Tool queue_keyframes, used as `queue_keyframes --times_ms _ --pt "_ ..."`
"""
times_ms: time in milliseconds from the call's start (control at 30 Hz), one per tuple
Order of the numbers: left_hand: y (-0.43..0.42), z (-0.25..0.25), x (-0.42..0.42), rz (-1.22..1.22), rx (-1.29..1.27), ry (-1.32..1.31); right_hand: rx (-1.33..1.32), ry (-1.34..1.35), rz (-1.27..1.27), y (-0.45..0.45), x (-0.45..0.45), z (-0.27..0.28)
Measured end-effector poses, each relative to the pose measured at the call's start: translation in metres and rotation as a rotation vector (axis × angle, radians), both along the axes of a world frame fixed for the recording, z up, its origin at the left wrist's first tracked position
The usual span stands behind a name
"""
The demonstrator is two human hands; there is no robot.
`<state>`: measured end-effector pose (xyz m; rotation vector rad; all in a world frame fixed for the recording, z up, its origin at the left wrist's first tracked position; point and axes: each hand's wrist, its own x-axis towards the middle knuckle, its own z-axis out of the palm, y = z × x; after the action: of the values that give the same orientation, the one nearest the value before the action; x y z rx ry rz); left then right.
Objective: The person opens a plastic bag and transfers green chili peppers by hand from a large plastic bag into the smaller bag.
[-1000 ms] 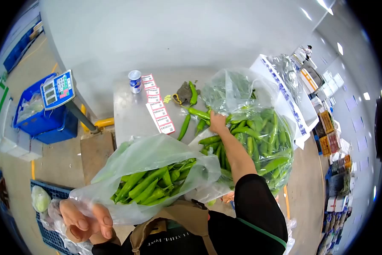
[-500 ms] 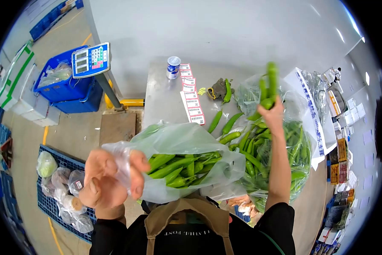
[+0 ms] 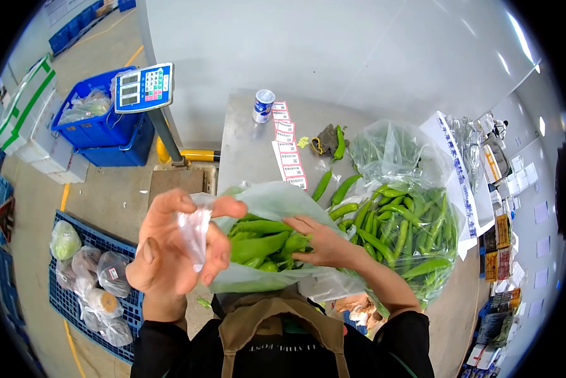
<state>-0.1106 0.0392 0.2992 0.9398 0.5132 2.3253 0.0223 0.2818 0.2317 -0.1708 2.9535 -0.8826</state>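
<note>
My left hand [image 3: 179, 246] grips the edge of a clear plastic bag [image 3: 283, 196], with the thin film pinched between its fingers. Long green peppers [image 3: 264, 242] fill the bag's mouth, which faces me. Reaching in from the right, my right hand [image 3: 324, 242] has its fingers spread at the peppers inside; the fingertips partly merge with them. Beside it lies a larger clear bag full of green peppers [image 3: 415, 220], its opening towards the left. A few loose peppers [image 3: 343, 189] rest on the metal table [image 3: 242, 151] between the bags and a dark glove [image 3: 326, 140].
A can [image 3: 263, 106] and a strip of printed labels [image 3: 288, 154] are on the table. To the left stand a scale display [image 3: 144, 87], blue crates [image 3: 97, 120] and a blue pallet [image 3: 62, 277] holding bagged produce. White printed sheeting [image 3: 453, 157] lies at the table's right.
My right hand has come down and left from above the larger bag, where it held several peppers, into the mouth of the smaller bag. My left hand keeps hold of that bag's edge.
</note>
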Motion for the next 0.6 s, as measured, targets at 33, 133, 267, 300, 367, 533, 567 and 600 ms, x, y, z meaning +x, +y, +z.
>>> queue_keyframes --times_ms 33,133,267,300,367,533,567,600 --pt "-0.005 -0.002 -0.001 0.004 0.005 0.004 -0.075 -0.012 0.042 0.005 -0.001 0.006" --pt "-0.011 -0.002 0.003 -0.02 0.002 0.036 -0.396 -0.155 -0.075 0.047 -0.006 0.032" --pt "-0.013 -0.007 0.007 -0.096 0.043 0.045 0.071 -0.013 -0.289 0.161 -0.02 -0.046" --pt "-0.01 -0.007 0.007 -0.076 0.046 0.067 0.442 -0.038 -0.197 0.189 -0.015 -0.086" --pt "-0.013 -0.012 0.003 -0.106 0.057 0.062 0.654 -0.494 -0.203 0.202 0.001 -0.13" --pt "-0.022 -0.018 -0.006 -0.102 0.029 0.056 0.817 -0.378 -0.084 0.208 0.023 -0.172" --pt "-0.021 -0.018 -0.007 -0.094 0.031 0.052 0.828 -0.406 -0.05 0.203 0.019 -0.157" --pt "-0.021 -0.019 -0.008 -0.086 0.033 0.048 0.754 -0.447 -0.054 0.208 0.015 -0.147"
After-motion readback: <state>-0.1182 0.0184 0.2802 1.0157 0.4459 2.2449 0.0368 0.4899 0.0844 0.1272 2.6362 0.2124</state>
